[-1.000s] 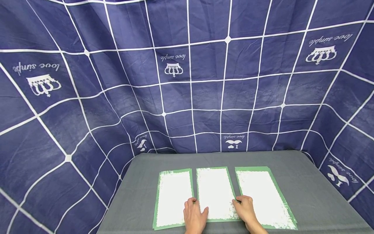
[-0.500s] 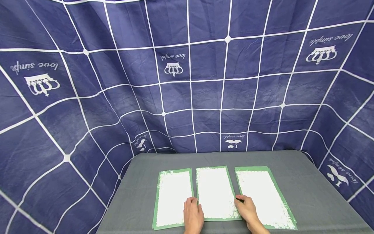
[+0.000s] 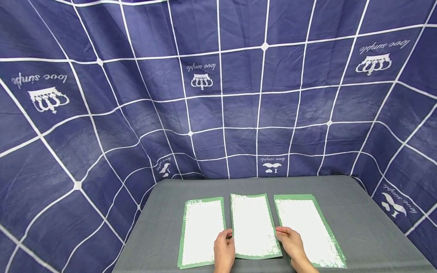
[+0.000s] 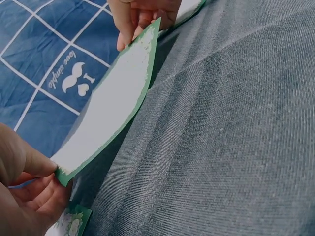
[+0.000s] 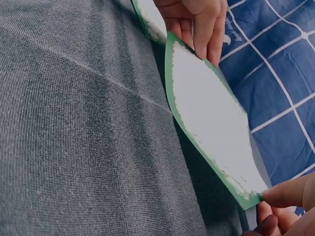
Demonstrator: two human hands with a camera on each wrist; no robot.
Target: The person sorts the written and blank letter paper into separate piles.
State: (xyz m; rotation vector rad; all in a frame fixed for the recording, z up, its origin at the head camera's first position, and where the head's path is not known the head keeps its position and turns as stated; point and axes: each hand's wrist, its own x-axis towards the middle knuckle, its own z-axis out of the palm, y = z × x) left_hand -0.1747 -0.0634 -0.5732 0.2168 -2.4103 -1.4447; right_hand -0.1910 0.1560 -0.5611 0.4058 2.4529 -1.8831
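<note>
Between my two hands is the middle sheet of paper (image 3: 255, 227), white with a green border. My left hand (image 3: 224, 251) pinches its left edge between thumb and fingers, and my right hand (image 3: 292, 244) pinches the right edge. In both wrist views the sheet (image 4: 106, 105) bows and is raised off the cloth, with a dark shadow under its near edge. A similar green-bordered sheet (image 3: 204, 231) lies to the left, next to my left hand. On the right lies another green-bordered stack of paper (image 3: 307, 231), partly covered by my right hand.
Grey cloth (image 3: 358, 227) covers the table under the papers. Behind it and at both sides hangs a dark blue curtain (image 3: 239, 113) with white grid lines, crowns and lettering.
My left hand has gone from resting on the middle sheet's left edge to pinching it. The right hand pinches the other edge, and the sheet has come up, slightly curved.
</note>
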